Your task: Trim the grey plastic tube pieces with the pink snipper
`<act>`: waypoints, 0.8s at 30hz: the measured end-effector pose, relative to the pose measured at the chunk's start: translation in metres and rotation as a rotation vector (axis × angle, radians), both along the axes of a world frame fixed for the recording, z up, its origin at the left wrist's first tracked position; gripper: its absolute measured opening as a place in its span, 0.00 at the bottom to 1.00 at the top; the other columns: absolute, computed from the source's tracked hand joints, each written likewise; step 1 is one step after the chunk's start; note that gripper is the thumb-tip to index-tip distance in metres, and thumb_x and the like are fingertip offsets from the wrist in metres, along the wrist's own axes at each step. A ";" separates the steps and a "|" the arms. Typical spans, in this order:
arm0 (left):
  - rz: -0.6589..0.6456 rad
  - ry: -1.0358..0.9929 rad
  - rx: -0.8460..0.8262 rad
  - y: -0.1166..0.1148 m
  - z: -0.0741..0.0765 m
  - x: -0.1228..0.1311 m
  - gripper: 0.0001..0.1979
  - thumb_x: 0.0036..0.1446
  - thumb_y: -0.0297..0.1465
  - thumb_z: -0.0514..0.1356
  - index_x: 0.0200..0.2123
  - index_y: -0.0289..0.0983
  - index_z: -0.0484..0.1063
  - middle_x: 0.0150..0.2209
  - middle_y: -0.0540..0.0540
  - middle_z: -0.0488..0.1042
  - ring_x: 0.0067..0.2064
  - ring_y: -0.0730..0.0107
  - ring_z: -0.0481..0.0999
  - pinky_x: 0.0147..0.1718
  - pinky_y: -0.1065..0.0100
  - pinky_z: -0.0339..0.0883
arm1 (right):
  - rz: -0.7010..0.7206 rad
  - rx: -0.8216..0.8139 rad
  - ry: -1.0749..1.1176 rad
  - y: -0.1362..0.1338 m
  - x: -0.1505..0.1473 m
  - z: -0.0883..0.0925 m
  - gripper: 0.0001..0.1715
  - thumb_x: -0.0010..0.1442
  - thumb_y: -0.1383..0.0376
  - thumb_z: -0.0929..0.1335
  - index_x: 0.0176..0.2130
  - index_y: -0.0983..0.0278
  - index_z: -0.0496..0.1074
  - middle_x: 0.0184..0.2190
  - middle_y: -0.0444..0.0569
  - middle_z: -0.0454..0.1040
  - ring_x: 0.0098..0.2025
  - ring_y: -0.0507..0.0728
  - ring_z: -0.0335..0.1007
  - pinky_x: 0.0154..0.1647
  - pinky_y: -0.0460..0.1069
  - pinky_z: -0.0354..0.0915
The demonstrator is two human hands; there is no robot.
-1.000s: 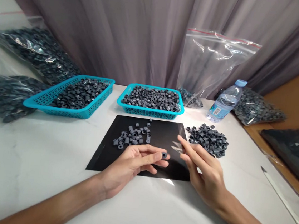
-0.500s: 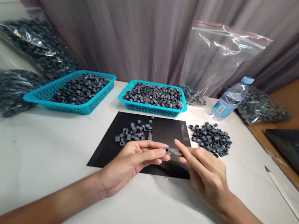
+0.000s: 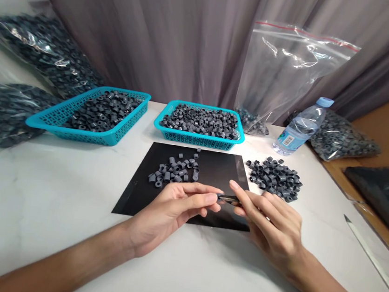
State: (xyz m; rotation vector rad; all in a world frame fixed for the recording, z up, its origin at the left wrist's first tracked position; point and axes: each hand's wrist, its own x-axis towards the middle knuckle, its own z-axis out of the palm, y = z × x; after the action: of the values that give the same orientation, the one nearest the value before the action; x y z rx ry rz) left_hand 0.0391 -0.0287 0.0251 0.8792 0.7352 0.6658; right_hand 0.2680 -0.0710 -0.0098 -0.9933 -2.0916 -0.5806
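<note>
My left hand (image 3: 173, 204) has its fingers pinching a small gray plastic cylinder (image 3: 219, 196) over the black flat sheet (image 3: 220, 170); right hand (image 3: 273, 220) grips a slim, dark pointed tool (image 3: 229, 199), tip at it. Weak pinch or skidding tip could nick me. Sheet's near edge runs under my hands; open room on white marbled desk (image 3: 181, 266) nearer me.

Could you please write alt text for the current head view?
A person's left hand pinches a small, mostly hidden dark grey piece while the right hand holds a slim dark tool, tip at it, over a black rectangular sheet. Beyond are two turquoise plastic baskets of small grey tubular pieces.
</note>
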 end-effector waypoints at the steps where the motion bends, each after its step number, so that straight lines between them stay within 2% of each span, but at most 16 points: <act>1: -0.002 -0.001 0.000 0.000 0.000 0.000 0.08 0.59 0.30 0.68 0.41 0.35 0.84 0.34 0.48 0.81 0.37 0.77 0.74 0.41 0.77 0.66 | -0.004 0.002 -0.007 0.000 0.000 0.001 0.37 0.68 0.72 0.68 0.71 0.66 0.56 0.36 0.50 0.78 0.29 0.52 0.63 0.34 0.48 0.60; 11: -0.042 0.030 0.005 0.000 0.003 -0.001 0.09 0.58 0.32 0.70 0.43 0.37 0.83 0.34 0.50 0.76 0.38 0.77 0.70 0.44 0.75 0.62 | -0.014 0.029 -0.038 0.000 0.003 -0.001 0.35 0.69 0.71 0.67 0.71 0.66 0.57 0.37 0.51 0.79 0.30 0.51 0.63 0.36 0.48 0.58; 24: -0.054 0.030 0.007 -0.001 0.005 -0.001 0.08 0.57 0.32 0.71 0.40 0.38 0.84 0.34 0.49 0.76 0.38 0.75 0.69 0.43 0.73 0.61 | -0.042 0.084 -0.079 -0.002 0.002 0.001 0.35 0.68 0.71 0.69 0.70 0.69 0.59 0.37 0.51 0.79 0.30 0.52 0.62 0.34 0.49 0.57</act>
State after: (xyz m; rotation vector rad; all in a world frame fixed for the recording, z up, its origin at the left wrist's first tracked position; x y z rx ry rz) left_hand 0.0384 -0.0297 0.0303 0.9138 0.7337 0.6085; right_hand 0.2700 -0.0731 -0.0088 -0.9823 -2.1014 -0.7342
